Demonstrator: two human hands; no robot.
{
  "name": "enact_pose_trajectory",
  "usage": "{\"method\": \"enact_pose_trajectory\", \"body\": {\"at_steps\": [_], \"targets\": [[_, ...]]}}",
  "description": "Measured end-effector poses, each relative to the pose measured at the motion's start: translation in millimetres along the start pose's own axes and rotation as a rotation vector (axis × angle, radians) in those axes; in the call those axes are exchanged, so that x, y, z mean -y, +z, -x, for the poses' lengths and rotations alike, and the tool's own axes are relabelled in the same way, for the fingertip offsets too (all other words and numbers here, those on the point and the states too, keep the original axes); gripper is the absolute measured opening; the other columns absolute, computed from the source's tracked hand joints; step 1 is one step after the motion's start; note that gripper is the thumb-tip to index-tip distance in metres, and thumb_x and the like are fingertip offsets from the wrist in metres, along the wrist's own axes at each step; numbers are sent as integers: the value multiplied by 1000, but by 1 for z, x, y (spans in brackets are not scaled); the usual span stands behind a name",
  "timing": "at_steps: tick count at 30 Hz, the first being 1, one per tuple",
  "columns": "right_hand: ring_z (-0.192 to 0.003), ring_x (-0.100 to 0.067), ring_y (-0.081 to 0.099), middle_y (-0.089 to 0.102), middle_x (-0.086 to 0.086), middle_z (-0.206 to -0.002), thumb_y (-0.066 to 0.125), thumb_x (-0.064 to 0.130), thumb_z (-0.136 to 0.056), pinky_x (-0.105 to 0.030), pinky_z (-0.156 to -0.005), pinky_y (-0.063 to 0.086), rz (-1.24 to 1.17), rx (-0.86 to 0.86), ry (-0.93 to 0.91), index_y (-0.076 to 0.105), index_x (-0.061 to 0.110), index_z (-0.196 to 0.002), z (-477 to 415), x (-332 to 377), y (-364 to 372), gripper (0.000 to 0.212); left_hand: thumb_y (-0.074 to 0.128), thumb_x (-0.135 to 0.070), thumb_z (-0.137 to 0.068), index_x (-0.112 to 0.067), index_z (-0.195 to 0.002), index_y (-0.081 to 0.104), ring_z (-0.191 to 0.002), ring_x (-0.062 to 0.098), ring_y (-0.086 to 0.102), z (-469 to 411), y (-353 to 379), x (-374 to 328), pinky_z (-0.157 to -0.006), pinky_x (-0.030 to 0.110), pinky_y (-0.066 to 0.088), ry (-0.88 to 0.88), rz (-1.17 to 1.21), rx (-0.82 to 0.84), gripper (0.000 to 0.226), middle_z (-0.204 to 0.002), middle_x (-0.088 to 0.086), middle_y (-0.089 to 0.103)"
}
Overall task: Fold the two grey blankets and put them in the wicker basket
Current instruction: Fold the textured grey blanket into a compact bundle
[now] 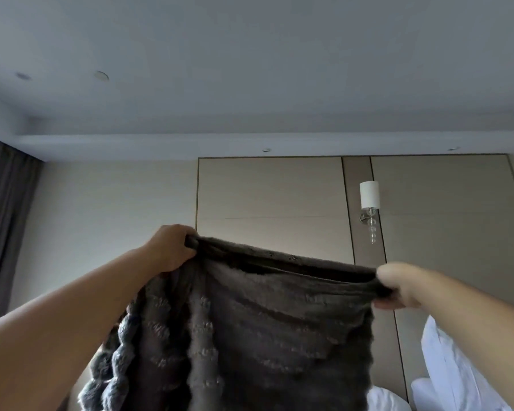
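Observation:
A dark grey textured blanket point(267, 336) hangs in front of me, held up high and stretched between both hands. My left hand point(171, 249) grips its top left corner. My right hand point(398, 287) pinches the top right corner. The top edge looks doubled over, with two layers showing. The blanket drops out of the frame at the bottom. The wicker basket and a second blanket are not in view.
White pillows point(454, 378) lie at the lower right. Behind the blanket stand beige wall panels with a wall lamp point(369, 209). A dark curtain point(3, 221) hangs at the far left. The camera tilts up toward the ceiling.

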State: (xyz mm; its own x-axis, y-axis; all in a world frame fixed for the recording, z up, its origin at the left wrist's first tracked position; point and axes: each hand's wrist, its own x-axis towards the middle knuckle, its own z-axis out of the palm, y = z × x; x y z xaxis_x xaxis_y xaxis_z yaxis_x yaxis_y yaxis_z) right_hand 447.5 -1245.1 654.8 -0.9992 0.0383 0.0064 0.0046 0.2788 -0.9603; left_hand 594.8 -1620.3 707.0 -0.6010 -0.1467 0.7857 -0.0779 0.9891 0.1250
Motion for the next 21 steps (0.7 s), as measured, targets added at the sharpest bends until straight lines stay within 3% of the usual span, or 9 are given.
{"method": "enact_pose_trajectory", "body": {"at_steps": [3,5,7,9,11,15,17,19,21], "targets": [[-61,-39,61,53,-19,-86,36,-2,-97,-33,-19,36,-514,-39,39,52,1,-109,-14,4,-27,20,65,-27,-89,-12,-97,72,-102,25,61,3,0,27,-79,24,38,-138,70,-64,19,-104,8,71],[-88,-39,53,52,-21,-94,37,-4,-97,-35,-16,31,-656,-139,35,49,5,-130,-23,-9,-47,36,62,-29,-91,-9,-93,71,-100,28,60,10,-3,53,-77,26,37,-244,32,-70,21,-103,11,70],[-108,-37,52,53,-20,-117,34,-3,-98,-35,-18,35,-718,-287,72,47,8,-134,-28,-29,-63,40,61,-30,-92,-9,-88,69,-96,30,59,20,-2,76,-74,28,38,-323,9,-78,23,-101,14,70],[-94,-37,53,50,-12,-119,31,0,-98,-33,-38,50,-547,-359,88,54,8,-111,-27,-47,-69,27,62,-32,-91,-11,-85,67,-94,30,59,30,5,89,-73,28,39,-392,42,-67,22,-101,15,70],[-69,-27,47,52,-11,-100,39,4,-95,-31,-56,47,-350,-371,35,52,5,-85,-18,-55,-58,17,63,-32,-90,-12,-88,69,-96,30,60,37,18,83,-74,27,40,-431,91,-28,21,-104,13,70],[-35,-27,52,50,-15,-54,38,-3,-93,-28,-37,44,-302,-105,57,43,2,-68,3,-30,-7,27,69,-29,-87,-12,-91,73,-88,23,60,43,46,18,-74,23,40,-365,330,49,18,-99,8,71],[-28,-20,51,50,-11,-33,40,1,-96,-27,-40,45,-291,11,41,46,1,-67,23,-3,27,30,73,-30,-83,-14,-87,73,-87,21,64,47,59,-33,-73,23,43,-249,472,125,17,-90,4,70],[-37,-21,54,50,-8,-31,40,4,-97,-24,-42,44,-302,100,-20,47,3,-66,37,19,53,32,76,-43,-76,-18,-92,73,-92,18,66,57,70,-86,-81,25,49,-105,545,246,30,-89,-3,69],[-43,-20,53,55,-8,-43,39,6,-98,-22,-43,42,-330,168,-59,47,4,-67,51,38,72,33,75,-62,-65,-21,-106,69,-95,14,65,72,76,-133,-88,28,51,-21,576,398,59,-96,-8,68]]}}
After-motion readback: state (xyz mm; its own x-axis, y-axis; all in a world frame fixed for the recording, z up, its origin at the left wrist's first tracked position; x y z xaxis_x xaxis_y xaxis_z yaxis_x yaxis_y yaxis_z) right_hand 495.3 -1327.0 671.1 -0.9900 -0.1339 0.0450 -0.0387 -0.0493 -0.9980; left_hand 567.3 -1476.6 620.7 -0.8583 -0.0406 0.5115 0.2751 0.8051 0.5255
